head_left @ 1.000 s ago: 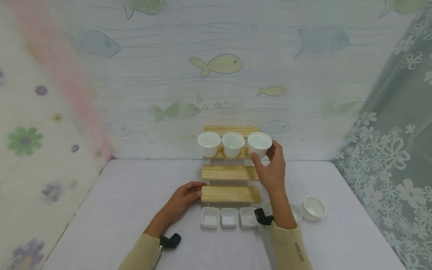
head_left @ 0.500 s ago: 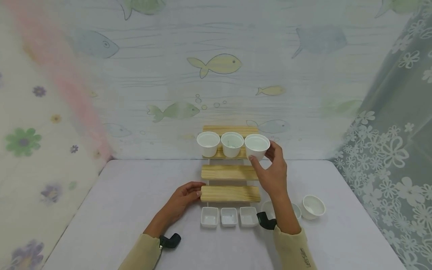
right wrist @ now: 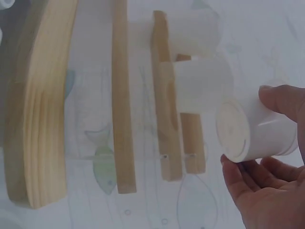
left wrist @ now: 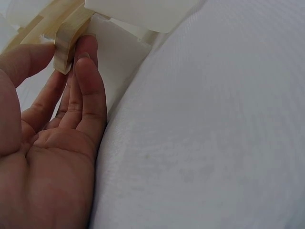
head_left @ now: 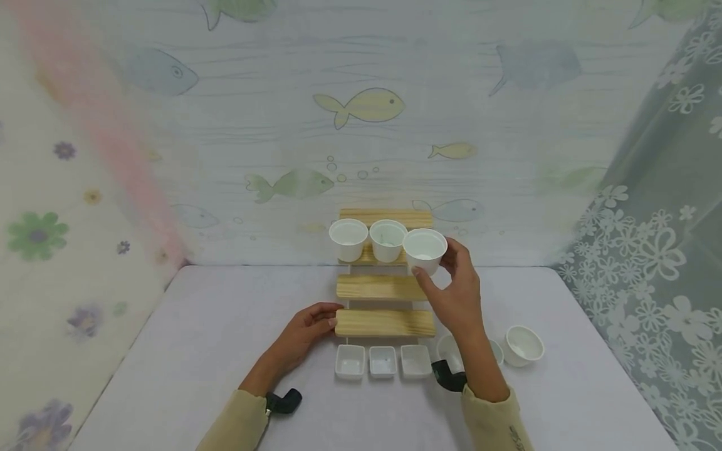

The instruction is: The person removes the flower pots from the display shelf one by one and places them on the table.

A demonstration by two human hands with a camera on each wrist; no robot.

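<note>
Head view: cup (head_left: 424, 249) in right hand (head_left: 458, 289)

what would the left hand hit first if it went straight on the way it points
Most likely the left end of the lowest wooden plank, since the left hand pinches that very end. What lies in line beyond it is hard to judge for depth.

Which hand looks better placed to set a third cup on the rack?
Probably the right hand: it holds the cup near the two cups on the rack, while the left hand grips the front slat.
</note>
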